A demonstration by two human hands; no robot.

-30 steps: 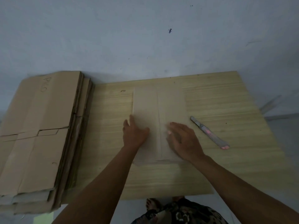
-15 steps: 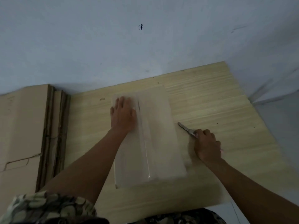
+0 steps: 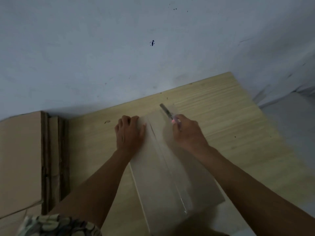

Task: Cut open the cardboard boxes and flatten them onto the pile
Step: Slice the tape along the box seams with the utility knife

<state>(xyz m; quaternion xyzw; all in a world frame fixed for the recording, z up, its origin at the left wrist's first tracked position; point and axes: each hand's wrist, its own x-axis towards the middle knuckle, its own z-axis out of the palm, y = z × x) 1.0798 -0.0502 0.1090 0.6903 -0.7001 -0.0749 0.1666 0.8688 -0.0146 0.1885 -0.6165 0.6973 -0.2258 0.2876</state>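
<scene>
A closed cardboard box [image 3: 170, 181] lies on the wooden table [image 3: 238, 126], a strip of clear tape running along its middle seam. My left hand [image 3: 129, 133] presses down on the box's far left corner, its fingertips curling over the far edge. My right hand [image 3: 187, 133] grips a utility knife [image 3: 167, 112] with a pink handle; the blade points away from me over the box's far end, just right of the taped seam. The pile of flattened cardboard [image 3: 22, 157] lies at the left.
A pale wall [image 3: 153, 48] rises directly behind the table. The table's right edge drops to a grey floor [image 3: 289, 126]. A patterned piece of clothing [image 3: 56, 225] shows at the bottom left.
My right hand has lifted the knife off the table and carried it over the far end of the box. My left hand stays pressed on the box's far left part.
</scene>
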